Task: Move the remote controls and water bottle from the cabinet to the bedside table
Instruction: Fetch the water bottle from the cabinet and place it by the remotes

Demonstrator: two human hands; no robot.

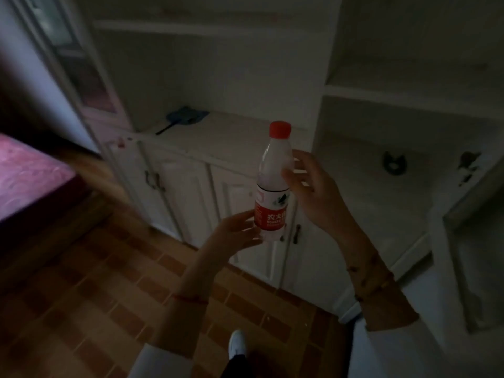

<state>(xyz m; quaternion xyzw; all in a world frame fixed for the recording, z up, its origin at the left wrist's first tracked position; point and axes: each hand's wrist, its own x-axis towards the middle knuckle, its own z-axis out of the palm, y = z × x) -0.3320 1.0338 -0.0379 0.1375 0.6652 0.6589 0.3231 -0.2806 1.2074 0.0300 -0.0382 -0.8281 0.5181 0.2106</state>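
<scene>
In the head view, a water bottle (pixel 273 181) with a red cap and a red-and-white label is held upright in the air in front of a white cabinet (pixel 218 148). The right hand (pixel 308 186) is wrapped around the bottle's upper body, with the thumb seen on the near face and the fingers behind it. The left hand (pixel 237 233) is placed at the bottle's base, its fingertips touching the lower edge of the label and the clear bottom; whether a firm grip is made there cannot be told. A red string is worn on the left wrist, and beaded bands are worn on the right wrist. On the cabinet top, well behind the bottle, a blue flat object with a dark handle (pixel 185 118) is laid. A bed with a pink cover (pixel 30 173) is seen at the left edge. A tiled brown floor (pixel 95 290) and a white shoe (pixel 237 345) are visible below the arms.
</scene>
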